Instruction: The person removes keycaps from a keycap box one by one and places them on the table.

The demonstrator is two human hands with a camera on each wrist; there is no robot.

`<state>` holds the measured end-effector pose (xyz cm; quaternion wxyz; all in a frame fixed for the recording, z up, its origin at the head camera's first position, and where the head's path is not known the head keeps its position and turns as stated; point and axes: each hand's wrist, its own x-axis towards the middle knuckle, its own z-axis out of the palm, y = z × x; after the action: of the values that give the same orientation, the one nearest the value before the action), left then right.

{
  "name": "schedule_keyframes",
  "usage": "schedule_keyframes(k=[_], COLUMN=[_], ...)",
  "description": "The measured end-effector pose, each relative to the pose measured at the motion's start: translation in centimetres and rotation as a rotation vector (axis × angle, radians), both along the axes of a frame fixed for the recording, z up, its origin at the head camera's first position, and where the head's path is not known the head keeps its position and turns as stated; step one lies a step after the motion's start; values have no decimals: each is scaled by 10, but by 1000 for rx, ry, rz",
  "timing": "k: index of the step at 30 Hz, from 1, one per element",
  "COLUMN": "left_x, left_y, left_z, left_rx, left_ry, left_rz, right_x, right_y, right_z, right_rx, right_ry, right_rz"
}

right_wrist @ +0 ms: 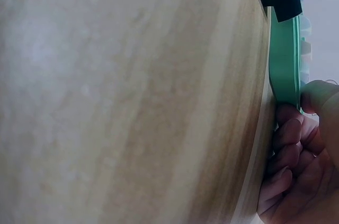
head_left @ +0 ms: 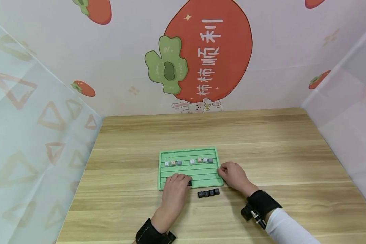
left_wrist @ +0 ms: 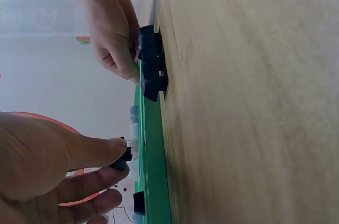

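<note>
My left hand (head_left: 176, 189) is over the near edge of a green ridged tray (head_left: 205, 173). Its thumb and fingers pinch a black keycap (left_wrist: 121, 161). Another black keycap (left_wrist: 139, 203) sits on the tray beyond those fingers, largely covered by the hand in the head view. At the tray's right side, my right hand (head_left: 235, 176) grips the rim between thumb and curled fingers (right_wrist: 288, 131). White, beige and grey keycaps (head_left: 192, 162) stand in two groups along one upper row of the tray.
A row of several black keycaps (head_left: 208, 193) lies on the wooden table (head_left: 262, 142) just in front of the tray. Printed fabric walls (head_left: 122, 61) border the table at the back and both sides.
</note>
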<state>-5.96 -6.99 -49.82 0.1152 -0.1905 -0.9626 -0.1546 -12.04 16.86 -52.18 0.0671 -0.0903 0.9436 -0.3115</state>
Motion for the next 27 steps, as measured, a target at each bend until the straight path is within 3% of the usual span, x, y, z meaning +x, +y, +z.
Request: schedule_keyframes(k=[27], left_x=[7], left_y=[2], left_z=[-3], left_rx=[-25], left_ry=[-12], left_rz=[2], right_x=[1], right_y=[-1], right_z=[1], right_rx=[4], right_ry=[12], right_rz=[-6])
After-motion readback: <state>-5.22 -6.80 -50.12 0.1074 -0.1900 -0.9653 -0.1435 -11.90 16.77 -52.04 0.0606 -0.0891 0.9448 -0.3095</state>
